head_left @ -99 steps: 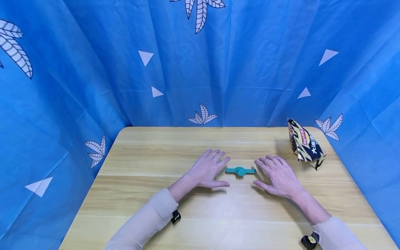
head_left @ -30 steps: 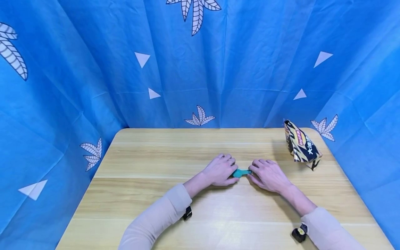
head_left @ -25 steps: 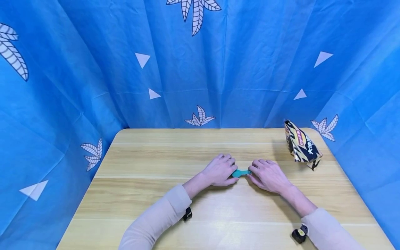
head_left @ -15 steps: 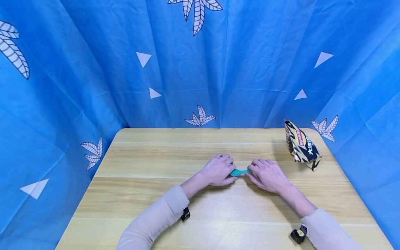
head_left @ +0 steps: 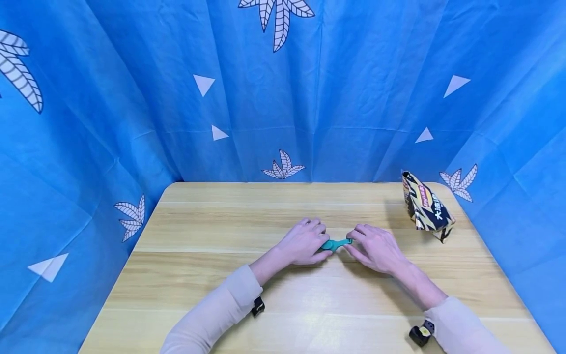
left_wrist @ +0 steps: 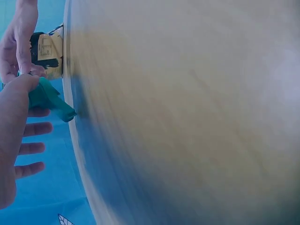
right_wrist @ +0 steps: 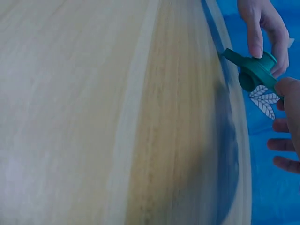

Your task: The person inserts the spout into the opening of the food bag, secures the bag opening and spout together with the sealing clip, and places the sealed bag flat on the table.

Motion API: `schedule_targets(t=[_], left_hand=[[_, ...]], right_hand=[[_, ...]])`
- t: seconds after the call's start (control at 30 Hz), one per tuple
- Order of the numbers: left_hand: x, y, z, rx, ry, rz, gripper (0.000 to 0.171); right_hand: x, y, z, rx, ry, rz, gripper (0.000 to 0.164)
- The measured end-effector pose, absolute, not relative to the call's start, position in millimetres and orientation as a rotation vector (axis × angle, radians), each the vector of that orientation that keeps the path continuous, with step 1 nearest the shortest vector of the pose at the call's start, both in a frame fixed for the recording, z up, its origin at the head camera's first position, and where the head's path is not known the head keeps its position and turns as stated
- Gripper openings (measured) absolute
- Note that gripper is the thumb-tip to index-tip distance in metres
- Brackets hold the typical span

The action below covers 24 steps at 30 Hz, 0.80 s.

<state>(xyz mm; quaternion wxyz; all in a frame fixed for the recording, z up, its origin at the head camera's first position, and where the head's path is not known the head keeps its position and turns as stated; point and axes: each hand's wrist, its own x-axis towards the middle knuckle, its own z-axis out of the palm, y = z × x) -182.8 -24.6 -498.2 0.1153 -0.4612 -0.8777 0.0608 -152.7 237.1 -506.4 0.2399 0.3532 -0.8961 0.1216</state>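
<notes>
A green bag clip with a round cap-like part in its middle is held between both hands. My left hand pinches it by the round middle, thumb on the near side. My right hand pinches the clip's right end between thumb and index finger. In the right wrist view, the clip shows its round parts and a narrow free end pointing towards the table. The left wrist view shows the other fingers of the left hand spread below the clip. Whether the clip touches the tabletop, I cannot tell.
A black and yellow Lay's chip bag stands at the back right of the wooden table. Blue curtain with leaf prints hangs behind and along both sides. A small black camera is strapped at each wrist.
At first both hands lay spread on either side of the clip; now both pinch it. Over the last second the clip and hands have shifted slightly left, and more of its right end shows.
</notes>
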Motion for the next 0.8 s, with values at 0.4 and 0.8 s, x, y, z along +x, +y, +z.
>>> schedule_targets(t=[0.4, 0.8], left_hand=[[-179, -36, -490, -1.315, -2.532, 0.182, 0.046], [-181, -45, -487, -1.276, -2.556, 0.172, 0.052]], right_hand=[[-149, 229, -497, 0.955, -2.474, 0.352, 0.019], [-149, 216, -492, 1.021, -2.466, 0.378, 0.016]])
